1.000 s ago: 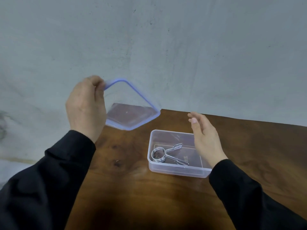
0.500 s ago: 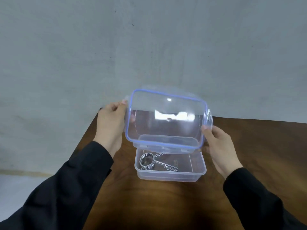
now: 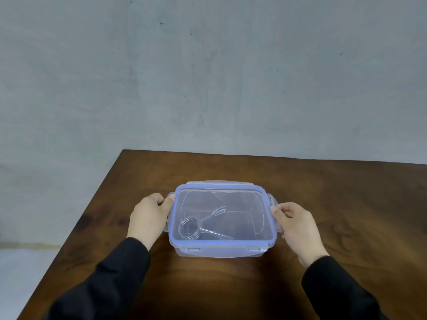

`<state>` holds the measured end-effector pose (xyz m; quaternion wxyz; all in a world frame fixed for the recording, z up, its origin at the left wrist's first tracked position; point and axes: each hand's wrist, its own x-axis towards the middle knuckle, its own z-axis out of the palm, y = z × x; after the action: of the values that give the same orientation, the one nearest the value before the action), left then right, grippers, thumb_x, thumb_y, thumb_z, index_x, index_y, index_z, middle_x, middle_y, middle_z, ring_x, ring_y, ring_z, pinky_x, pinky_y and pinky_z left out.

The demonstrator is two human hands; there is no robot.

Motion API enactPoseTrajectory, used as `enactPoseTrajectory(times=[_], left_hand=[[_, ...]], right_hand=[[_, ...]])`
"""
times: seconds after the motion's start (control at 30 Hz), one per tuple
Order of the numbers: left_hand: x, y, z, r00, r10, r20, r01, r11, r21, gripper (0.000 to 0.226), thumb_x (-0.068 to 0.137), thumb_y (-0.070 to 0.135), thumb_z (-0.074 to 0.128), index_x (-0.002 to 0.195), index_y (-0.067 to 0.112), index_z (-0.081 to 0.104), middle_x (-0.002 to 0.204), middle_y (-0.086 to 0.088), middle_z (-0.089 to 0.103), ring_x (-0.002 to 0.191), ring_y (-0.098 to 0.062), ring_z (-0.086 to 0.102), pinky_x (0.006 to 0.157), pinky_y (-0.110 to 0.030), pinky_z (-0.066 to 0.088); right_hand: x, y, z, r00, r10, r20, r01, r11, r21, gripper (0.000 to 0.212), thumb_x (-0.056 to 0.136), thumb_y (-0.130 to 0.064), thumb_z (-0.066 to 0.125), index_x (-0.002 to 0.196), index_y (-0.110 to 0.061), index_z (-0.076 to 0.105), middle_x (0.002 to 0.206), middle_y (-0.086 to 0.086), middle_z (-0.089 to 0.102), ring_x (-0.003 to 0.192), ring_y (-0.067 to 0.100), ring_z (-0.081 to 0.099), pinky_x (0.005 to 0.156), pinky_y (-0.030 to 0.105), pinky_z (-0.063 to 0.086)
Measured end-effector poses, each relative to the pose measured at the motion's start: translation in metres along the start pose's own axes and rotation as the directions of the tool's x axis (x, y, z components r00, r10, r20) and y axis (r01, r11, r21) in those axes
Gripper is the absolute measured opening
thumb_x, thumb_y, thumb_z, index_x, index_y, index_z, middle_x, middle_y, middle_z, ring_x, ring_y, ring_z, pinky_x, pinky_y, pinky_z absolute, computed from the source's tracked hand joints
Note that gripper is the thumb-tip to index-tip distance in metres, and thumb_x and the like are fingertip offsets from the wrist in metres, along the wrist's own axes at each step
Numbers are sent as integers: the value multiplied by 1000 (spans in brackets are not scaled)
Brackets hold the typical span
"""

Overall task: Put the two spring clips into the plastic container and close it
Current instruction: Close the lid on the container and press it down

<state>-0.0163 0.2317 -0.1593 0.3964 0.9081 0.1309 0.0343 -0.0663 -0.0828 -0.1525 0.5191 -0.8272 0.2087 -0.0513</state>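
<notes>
A clear plastic container (image 3: 221,252) stands on the wooden table, and its clear lid (image 3: 231,197) with a blue seal lies flat on top of it. Through the lid I see metal spring clips (image 3: 201,227) lying in the left half of the box; they overlap, so I cannot separate them. My left hand (image 3: 149,218) grips the lid's left edge by the side latch. My right hand (image 3: 294,224) grips the right edge by the other side latch. The side latches stick outward.
The dark wooden table (image 3: 346,204) has its left edge running diagonally from the back corner toward me. A grey wall (image 3: 208,77) rises right behind the table's far edge. Pale floor (image 3: 20,273) shows to the left.
The lid, first held up in my left hand alone, was taken in both hands, lowered and set flat onto the container.
</notes>
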Motion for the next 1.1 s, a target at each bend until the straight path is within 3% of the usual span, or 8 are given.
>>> enactPoseTrajectory(times=[0.2,0.3,0.4,0.63,0.8,0.9,1.0,1.1], left_hand=[[1,-1,9,1000,-25,16,25,1000,-1,49,94,49,53,62,12,42,54,-5,56,54,-28,50,56,-37,45],[4,-6,11,999,-29,31,30,998,-50,50,94,47,55,61,13,40,53,-5,49,54,-24,45,57,-38,44],[5,-7,9,992,-88,88,102,980,-169,50,91,48,60,61,13,41,53,-4,47,54,-22,45,59,-47,55],[-7,1,8,934,-246,261,338,846,-413,52,92,51,61,71,4,57,62,-9,66,61,-23,64,64,-39,61],[-16,-8,8,925,-188,330,333,817,-471,48,97,48,53,75,5,56,74,-10,71,72,-24,66,82,-48,60],[-19,-7,10,918,-191,347,351,801,-485,46,99,48,49,90,7,68,82,-6,76,82,-25,72,83,-46,60],[-19,-6,11,926,-197,321,341,799,-496,46,98,48,52,81,6,63,75,-5,74,76,-24,71,83,-46,59],[-21,-8,10,913,-216,347,376,777,-506,49,96,51,54,89,4,67,83,-8,77,83,-25,73,81,-45,60]], right_hand=[[7,10,2,999,33,2,-33,999,-15,10,99,-31,63,97,-23,69,90,0,75,85,20,70,75,38,61],[7,12,2,999,49,12,-49,999,3,12,100,-30,62,102,-20,69,92,2,74,90,19,69,70,28,57],[5,16,4,995,95,34,-97,993,62,11,100,-29,61,103,-21,69,97,3,75,89,22,73,75,38,64],[1,14,7,989,139,42,-143,983,115,13,99,-27,62,109,-20,67,104,2,74,92,20,74,76,45,66],[0,14,9,988,153,30,-155,980,122,15,99,-27,63,112,-21,67,106,1,73,94,20,73,77,47,66],[-1,14,10,989,149,14,-149,981,120,16,99,-27,63,114,-21,67,107,0,73,94,19,73,76,46,66],[-3,12,10,989,146,4,-145,982,124,17,99,-27,63,114,-20,67,107,0,73,94,19,72,76,46,66],[-5,11,11,990,144,2,-143,982,125,19,98,-27,63,115,-20,67,108,1,72,95,19,71,77,48,65]])
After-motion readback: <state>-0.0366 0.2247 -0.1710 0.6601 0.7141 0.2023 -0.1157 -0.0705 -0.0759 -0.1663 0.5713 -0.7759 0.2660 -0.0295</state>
